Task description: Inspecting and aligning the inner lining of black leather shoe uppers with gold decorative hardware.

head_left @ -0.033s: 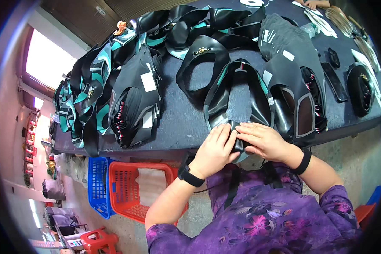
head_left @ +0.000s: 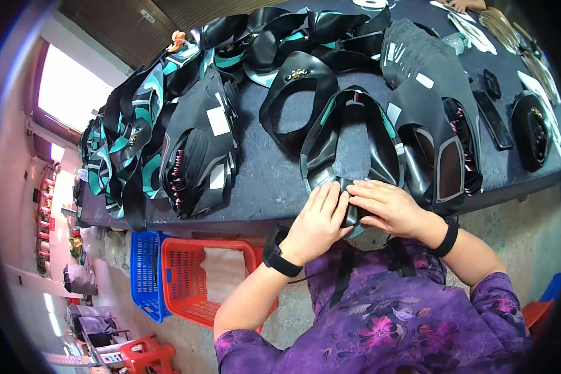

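Observation:
A glossy black loop-shaped piece with teal edging [head_left: 386, 146] lies on the table, its near end at the front edge. My left hand [head_left: 318, 221] grips that near end from the left, fingers together on top. From the right, my right hand [head_left: 386, 206] holds the same end, its fingers nearly meeting those of the left. What lies under my fingers is mostly hidden. Just beyond is another black loop [head_left: 271, 112] with small gold-coloured fittings. To the right, a stack of black panels [head_left: 411, 93] with grey-edged openings leans beside the held piece.
On the left of the dark table [head_left: 262, 193] stand another black panel stack [head_left: 196, 137] and a heap of black and teal pieces [head_left: 131, 137]. A phone-like black slab [head_left: 493, 121] and a black coiled piece [head_left: 530, 134] lie right. Below are red [head_left: 184, 293] and blue baskets [head_left: 144, 274].

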`<state>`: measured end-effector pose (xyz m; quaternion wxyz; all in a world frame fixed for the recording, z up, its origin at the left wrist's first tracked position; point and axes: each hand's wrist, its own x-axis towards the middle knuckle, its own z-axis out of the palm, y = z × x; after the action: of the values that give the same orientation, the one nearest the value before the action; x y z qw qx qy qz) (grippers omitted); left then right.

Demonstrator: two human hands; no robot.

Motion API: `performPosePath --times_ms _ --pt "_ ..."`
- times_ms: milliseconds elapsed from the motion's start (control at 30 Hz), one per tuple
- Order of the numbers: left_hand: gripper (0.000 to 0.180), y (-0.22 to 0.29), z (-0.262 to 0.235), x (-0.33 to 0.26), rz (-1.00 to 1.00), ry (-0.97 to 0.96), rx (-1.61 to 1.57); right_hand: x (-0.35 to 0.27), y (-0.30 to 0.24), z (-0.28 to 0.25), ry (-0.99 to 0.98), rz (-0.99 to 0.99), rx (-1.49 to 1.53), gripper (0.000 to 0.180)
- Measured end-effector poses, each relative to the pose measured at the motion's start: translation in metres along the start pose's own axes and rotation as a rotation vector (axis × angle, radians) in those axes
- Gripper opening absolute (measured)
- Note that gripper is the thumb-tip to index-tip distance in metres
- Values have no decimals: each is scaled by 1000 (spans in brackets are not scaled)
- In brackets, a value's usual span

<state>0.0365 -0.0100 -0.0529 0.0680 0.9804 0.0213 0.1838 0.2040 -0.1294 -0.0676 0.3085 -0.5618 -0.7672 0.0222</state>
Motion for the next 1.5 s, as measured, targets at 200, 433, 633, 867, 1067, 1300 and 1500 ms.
performPosePath --times_ms 200,433,633,867,1067,1300,1500 --pt "41 -4 -1 -2 -45 1 -72 2 1 3 5 26 47 44" --pt "34 -2 -5 -4 -43 -32 -175 -4 10 3 -10 -22 72 36" --pt "48 -1 4 -22 36 -86 -34 -13 -3 -13 -273 -59 -192 51" --pt "53 -13 36 -35 37 151 131 -17 -4 5 -45 -128 -425 44" --pt "56 0 40 -31 -13 195 103 -10 -5 18 91 -216 -338 34" --pt "70 33 24 -12 -51 89 -28 -18 -8 20 344 -14 256 19" --pt "53 42 30 3 -2 39 116 -18 -20 -23 57 131 214 14"
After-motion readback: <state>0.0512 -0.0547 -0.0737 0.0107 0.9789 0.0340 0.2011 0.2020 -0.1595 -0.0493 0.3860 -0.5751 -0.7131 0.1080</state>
